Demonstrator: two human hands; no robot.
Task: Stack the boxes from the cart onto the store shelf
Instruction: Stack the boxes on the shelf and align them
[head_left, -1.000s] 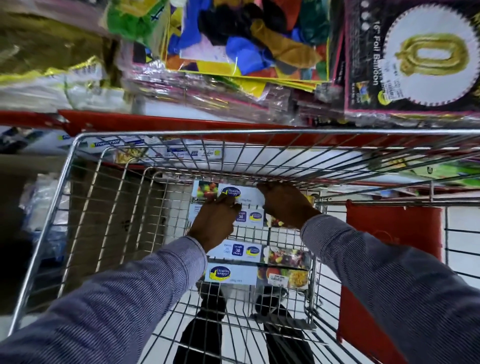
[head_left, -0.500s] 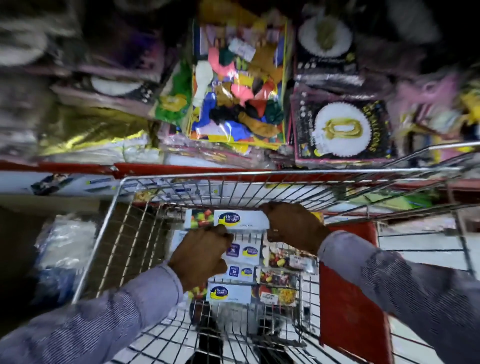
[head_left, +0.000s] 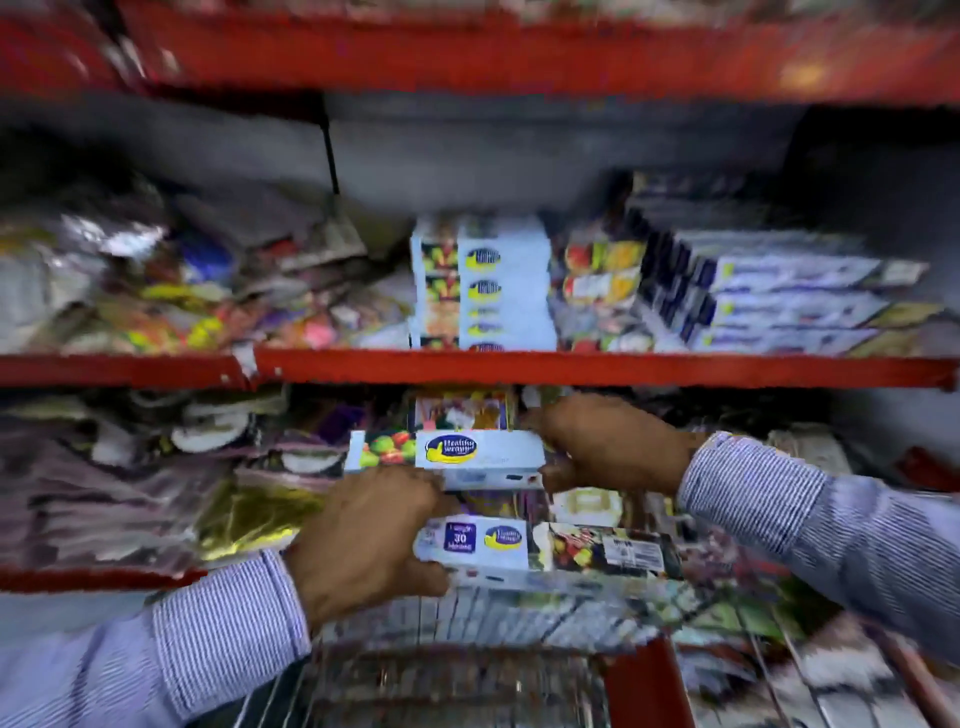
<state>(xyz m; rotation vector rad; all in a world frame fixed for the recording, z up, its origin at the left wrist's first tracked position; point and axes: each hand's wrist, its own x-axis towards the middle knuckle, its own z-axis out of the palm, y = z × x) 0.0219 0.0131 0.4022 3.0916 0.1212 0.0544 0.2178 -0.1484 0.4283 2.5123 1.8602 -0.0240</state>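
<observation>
We hold boxes: left hand grip tight on one end, right hand on other. Loose squeeze, boxes slip before shelf.

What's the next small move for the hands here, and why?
Probably lift both boxes up and forward to the stack on the middle shelf. The right hand holds the upper box and the left hand the lower box, both below that shelf's edge.
</observation>
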